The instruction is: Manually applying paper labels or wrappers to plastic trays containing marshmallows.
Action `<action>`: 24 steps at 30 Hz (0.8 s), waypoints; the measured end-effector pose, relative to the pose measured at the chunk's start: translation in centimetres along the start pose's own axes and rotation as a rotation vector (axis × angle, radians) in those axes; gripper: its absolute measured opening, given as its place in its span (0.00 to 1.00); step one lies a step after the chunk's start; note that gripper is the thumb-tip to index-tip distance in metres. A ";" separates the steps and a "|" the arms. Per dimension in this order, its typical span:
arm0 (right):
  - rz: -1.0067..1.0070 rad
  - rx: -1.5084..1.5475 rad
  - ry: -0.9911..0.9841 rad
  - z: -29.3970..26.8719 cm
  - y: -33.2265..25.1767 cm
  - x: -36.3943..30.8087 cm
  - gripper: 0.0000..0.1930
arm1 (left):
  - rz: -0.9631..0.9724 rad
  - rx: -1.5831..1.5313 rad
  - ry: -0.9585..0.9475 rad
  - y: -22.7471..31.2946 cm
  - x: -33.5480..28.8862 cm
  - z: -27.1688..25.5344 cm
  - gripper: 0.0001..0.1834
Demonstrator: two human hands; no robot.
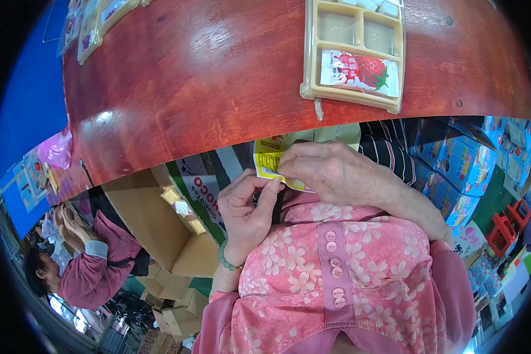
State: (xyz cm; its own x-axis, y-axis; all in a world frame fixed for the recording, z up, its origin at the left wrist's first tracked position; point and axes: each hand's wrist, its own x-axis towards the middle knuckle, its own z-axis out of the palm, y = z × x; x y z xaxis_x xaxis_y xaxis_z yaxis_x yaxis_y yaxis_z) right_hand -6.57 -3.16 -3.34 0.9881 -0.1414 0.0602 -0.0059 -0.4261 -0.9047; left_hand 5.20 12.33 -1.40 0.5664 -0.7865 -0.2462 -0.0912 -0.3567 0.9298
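Just below the table's front edge, a flat yellow printed packet or sleeve [266, 161] is pinched between my two hands. My left hand [248, 206] has its thumb and fingers closed on the packet's lower edge. Over its right side my right hand [327, 171] bends down, with curled fingers gripping it and covering much of it. The fingertips of both hands nearly meet there. Beyond my hands, a cream plastic tray [312, 71] lies on the red table [189, 88]. In its front compartment is a white sachet with a strawberry picture [360, 72]; small pale pieces [371, 5] sit farther back.
An open cardboard box [141, 206] stands left of my lap, with a cream tray [184, 207] inside. Blue printed cartons [454, 162] are stacked at right, near red plastic stools [507, 227]. At left, a co-worker [100, 265] sits by a pink bag [56, 150].
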 end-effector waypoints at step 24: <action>0.017 0.270 0.058 1.4 0.8 1.8 0.07 | -0.121 -0.257 -0.025 -0.9 -0.6 -1.8 0.05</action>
State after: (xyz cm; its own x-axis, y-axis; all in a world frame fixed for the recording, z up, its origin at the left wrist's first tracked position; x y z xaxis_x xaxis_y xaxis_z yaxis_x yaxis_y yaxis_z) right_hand -4.61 -2.46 -4.55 0.9777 -0.2010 0.0610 0.0265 -0.1703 -0.9850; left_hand 6.43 14.03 -1.60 0.5399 -0.7591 -0.3637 0.1885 -0.3121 0.9312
